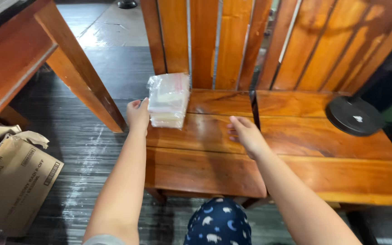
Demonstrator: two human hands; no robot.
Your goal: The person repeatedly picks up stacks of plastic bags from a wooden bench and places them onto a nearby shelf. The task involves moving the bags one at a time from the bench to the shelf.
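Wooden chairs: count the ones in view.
2. One chair sits in front of the person, holding a stack of plastic bags; the other chair stands against its right side. More may lie out of frame.
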